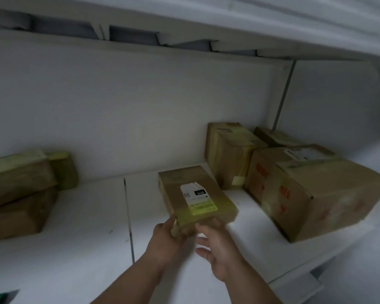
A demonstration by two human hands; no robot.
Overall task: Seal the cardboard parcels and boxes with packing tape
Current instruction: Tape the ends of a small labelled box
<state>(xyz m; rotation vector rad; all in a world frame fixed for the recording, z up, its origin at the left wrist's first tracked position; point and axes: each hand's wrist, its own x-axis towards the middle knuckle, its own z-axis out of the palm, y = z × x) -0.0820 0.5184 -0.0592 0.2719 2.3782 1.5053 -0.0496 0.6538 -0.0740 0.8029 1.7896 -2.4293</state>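
Both hands at 6 o'clock. Left hand [166, 235] grips near end of small labelled parcel [196, 195] on white shelf [75, 238]; right hand [217, 246] curls fingers under it. Large boxes [312, 194] at 3 o'clock, stacked parcels [18, 194] at 9.

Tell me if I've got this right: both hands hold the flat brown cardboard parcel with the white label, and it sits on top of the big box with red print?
Not quite. In the head view both hands, left hand and right hand, do hold the flat brown cardboard parcel with the white label, but it is over the white shelf, left of the big cardboard box with red print.
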